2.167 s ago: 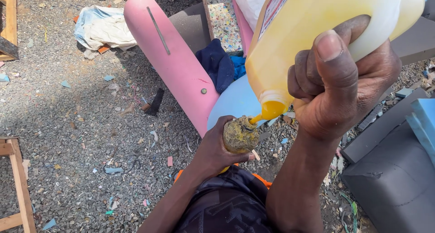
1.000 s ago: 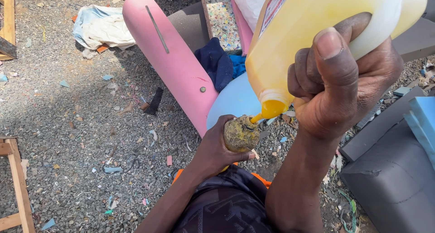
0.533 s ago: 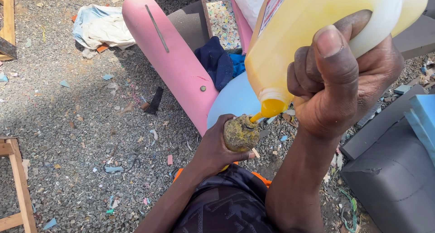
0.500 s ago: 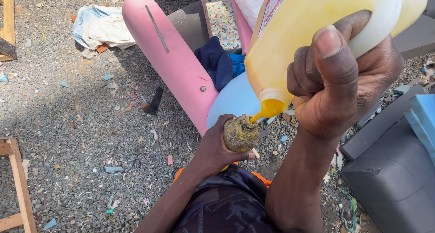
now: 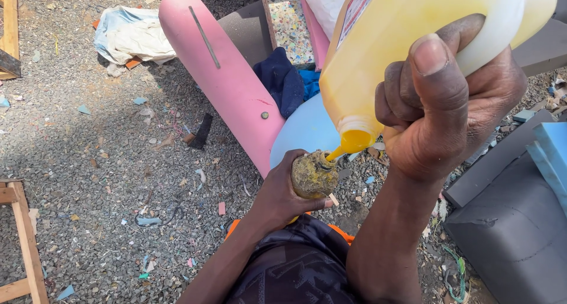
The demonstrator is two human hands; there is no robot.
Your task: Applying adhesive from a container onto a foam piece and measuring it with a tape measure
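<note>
My right hand point(image 5: 449, 103) grips the handle of a large translucent jug point(image 5: 401, 50) full of yellow liquid, tipped mouth-down. A thin yellow stream runs from its mouth into a small grimy container point(image 5: 313, 175) crusted with dried yellow residue. My left hand point(image 5: 280, 194) holds that container from below, just under the jug's mouth. Both forearms reach up from the bottom of the view, over my dark clothing.
A pink padded roll point(image 5: 221, 73) lies on the gravel ground point(image 5: 88, 162) beside a pale blue rounded piece point(image 5: 301, 132) and dark blue cloth point(image 5: 283, 82). Grey foam blocks point(image 5: 514, 227) sit at the right. A wooden frame point(image 5: 23, 239) stands at the lower left. Scraps litter the gravel.
</note>
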